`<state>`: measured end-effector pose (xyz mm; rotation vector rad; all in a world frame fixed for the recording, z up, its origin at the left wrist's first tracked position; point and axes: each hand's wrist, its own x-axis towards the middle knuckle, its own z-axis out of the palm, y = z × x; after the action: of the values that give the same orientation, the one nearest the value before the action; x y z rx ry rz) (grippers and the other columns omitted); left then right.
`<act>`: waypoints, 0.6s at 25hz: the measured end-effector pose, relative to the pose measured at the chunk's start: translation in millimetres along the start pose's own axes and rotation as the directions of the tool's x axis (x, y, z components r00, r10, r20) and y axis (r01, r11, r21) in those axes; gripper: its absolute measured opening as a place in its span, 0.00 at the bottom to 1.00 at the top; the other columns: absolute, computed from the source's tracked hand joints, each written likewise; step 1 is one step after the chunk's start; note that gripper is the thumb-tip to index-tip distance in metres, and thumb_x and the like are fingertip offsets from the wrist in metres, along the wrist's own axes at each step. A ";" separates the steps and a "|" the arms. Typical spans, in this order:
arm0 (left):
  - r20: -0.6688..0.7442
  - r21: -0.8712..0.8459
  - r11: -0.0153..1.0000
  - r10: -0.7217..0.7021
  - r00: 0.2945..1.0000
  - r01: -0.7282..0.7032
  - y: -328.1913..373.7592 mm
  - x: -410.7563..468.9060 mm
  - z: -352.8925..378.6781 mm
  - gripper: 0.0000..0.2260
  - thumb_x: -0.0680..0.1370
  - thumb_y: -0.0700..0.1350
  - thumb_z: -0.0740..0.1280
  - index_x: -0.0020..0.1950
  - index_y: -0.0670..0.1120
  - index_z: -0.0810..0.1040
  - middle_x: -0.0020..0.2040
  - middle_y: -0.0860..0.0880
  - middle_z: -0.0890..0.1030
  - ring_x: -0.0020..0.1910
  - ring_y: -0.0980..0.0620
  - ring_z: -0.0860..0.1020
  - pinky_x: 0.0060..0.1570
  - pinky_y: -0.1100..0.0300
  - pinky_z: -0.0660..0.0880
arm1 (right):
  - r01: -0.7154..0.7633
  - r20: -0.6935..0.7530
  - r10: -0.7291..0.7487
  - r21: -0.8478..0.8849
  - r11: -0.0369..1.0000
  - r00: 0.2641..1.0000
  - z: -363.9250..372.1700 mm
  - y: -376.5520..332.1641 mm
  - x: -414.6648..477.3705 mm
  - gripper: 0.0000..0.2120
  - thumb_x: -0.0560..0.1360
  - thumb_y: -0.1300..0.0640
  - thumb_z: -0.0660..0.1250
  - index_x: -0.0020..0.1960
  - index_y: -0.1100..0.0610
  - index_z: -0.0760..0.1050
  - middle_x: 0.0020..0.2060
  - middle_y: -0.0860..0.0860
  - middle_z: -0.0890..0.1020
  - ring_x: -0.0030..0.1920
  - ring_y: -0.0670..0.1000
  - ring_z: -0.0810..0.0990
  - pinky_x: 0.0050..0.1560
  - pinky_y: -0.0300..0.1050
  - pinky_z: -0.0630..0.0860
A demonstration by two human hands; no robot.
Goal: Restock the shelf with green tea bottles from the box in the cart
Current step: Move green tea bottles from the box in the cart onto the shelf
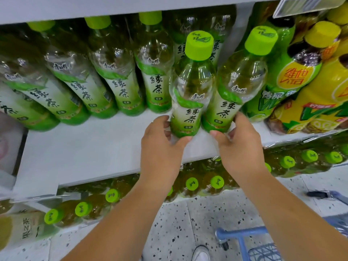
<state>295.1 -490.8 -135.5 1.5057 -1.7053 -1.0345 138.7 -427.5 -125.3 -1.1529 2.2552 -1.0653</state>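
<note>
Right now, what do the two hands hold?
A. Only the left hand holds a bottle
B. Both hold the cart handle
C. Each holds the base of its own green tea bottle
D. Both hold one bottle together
C: the left hand grips the base of the left bottle, and the right hand grips the base of the right bottle beside it.

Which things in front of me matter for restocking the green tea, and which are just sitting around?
Part of the job:
left hand gripping a green tea bottle
right hand gripping a second bottle
shelf
shelved green tea row
cart

Just there:
yellow-label bottles
lower-shelf bottles
shoe
</note>
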 end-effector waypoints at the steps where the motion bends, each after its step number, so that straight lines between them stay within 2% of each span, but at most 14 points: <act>1: -0.012 -0.016 1.000 -0.016 1.000 0.016 3.4 2.7 2.9 0.23 0.70 0.49 0.80 0.60 0.55 0.75 0.50 0.61 0.77 0.47 0.66 0.77 0.44 0.76 0.72 | -0.004 -0.001 0.004 -0.001 1.000 1.000 2.8 -2.2 5.2 0.17 0.77 0.57 0.73 0.61 0.48 0.71 0.43 0.41 0.77 0.44 0.43 0.74 0.46 0.34 0.72; 2: -0.029 -0.012 1.000 -0.017 0.999 0.017 6.1 6.1 5.6 0.22 0.70 0.49 0.80 0.61 0.55 0.75 0.50 0.61 0.77 0.46 0.65 0.77 0.42 0.76 0.71 | -0.012 -0.001 0.012 0.012 1.000 1.000 5.7 -4.0 10.0 0.18 0.77 0.57 0.72 0.64 0.50 0.71 0.47 0.44 0.80 0.47 0.48 0.76 0.48 0.41 0.74; 3: -0.044 0.005 1.000 -0.013 0.999 0.014 7.9 9.4 8.2 0.22 0.71 0.49 0.80 0.61 0.54 0.76 0.51 0.59 0.76 0.45 0.63 0.77 0.41 0.76 0.71 | -0.022 -0.005 0.022 0.029 0.999 1.000 8.4 -4.6 13.7 0.20 0.77 0.57 0.72 0.66 0.52 0.70 0.52 0.47 0.81 0.49 0.52 0.78 0.49 0.43 0.73; 5: -0.069 0.037 0.999 -0.019 0.997 0.021 9.6 17.3 12.2 0.22 0.71 0.50 0.79 0.62 0.52 0.78 0.52 0.56 0.76 0.44 0.58 0.78 0.42 0.71 0.73 | -0.038 -0.021 0.039 0.045 0.998 0.999 12.8 -3.0 19.4 0.24 0.77 0.57 0.72 0.70 0.55 0.67 0.58 0.50 0.81 0.56 0.53 0.79 0.50 0.41 0.70; 6: -0.079 0.043 0.998 -0.034 0.996 0.037 9.7 20.4 14.2 0.22 0.71 0.51 0.80 0.62 0.52 0.78 0.51 0.54 0.76 0.45 0.55 0.79 0.43 0.66 0.75 | -0.042 -0.030 0.044 0.045 0.998 0.999 14.1 -1.6 21.2 0.25 0.77 0.56 0.72 0.71 0.55 0.66 0.60 0.51 0.80 0.58 0.53 0.78 0.51 0.40 0.69; 8: -0.096 0.048 0.996 -0.076 0.992 0.081 10.7 25.1 16.9 0.20 0.70 0.53 0.80 0.59 0.52 0.78 0.48 0.54 0.78 0.46 0.53 0.79 0.44 0.59 0.75 | -0.028 -0.046 0.030 0.042 0.999 0.999 14.8 0.8 27.0 0.26 0.78 0.56 0.72 0.71 0.56 0.66 0.61 0.52 0.80 0.61 0.54 0.77 0.52 0.41 0.70; 12: -0.111 0.100 0.980 -0.162 0.980 0.173 15.2 29.9 21.1 0.19 0.71 0.58 0.78 0.57 0.53 0.78 0.45 0.59 0.77 0.45 0.56 0.76 0.44 0.60 0.69 | 0.008 -0.083 -0.007 0.015 1.000 0.997 17.6 2.2 41.9 0.23 0.78 0.57 0.71 0.71 0.56 0.69 0.62 0.51 0.81 0.62 0.55 0.77 0.54 0.41 0.70; 15: -0.103 0.193 0.953 -0.217 0.971 0.233 22.5 34.5 24.5 0.15 0.72 0.62 0.75 0.45 0.57 0.72 0.39 0.60 0.75 0.42 0.55 0.74 0.42 0.59 0.67 | 0.042 -0.110 -0.045 -0.029 0.999 0.993 21.3 2.9 48.6 0.21 0.79 0.57 0.70 0.70 0.57 0.71 0.61 0.53 0.82 0.62 0.57 0.77 0.56 0.45 0.73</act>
<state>258.0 -520.4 -129.4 1.8838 -1.6507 -0.9180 122.1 -475.5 -141.1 -1.1862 2.3452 -1.1457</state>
